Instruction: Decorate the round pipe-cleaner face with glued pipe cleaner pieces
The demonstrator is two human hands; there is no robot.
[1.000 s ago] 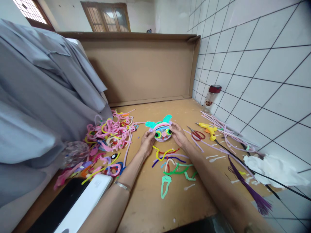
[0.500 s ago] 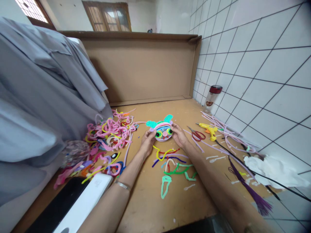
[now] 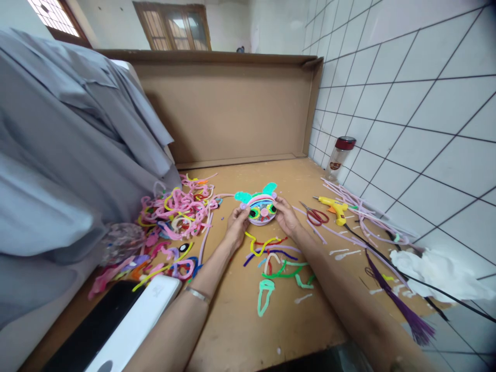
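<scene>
My toy face point(image 3: 262, 205): turquoise ears point(image 3: 243, 197), pink and blue bands point(image 3: 260, 198), yellow-and-black eyes point(image 3: 254, 213), pink nose point(image 3: 264, 212)
My bracelet point(image 3: 197, 294): silver
My glue gun point(image 3: 336, 206): yellow, orange trigger point(image 3: 331, 210)
My scissors point(image 3: 320, 222): red handles
My wall point(image 3: 418, 98): white tiles, dark grid lines

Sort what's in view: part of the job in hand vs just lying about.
Job in hand:
colourful face piece, held by the left hand and right hand
fuzzy strips between the forearms, probably
yellow glue gun and red-handled scissors, probably

Likely just lying about:
red-lidded jar
crumpled white wad
white device
</scene>
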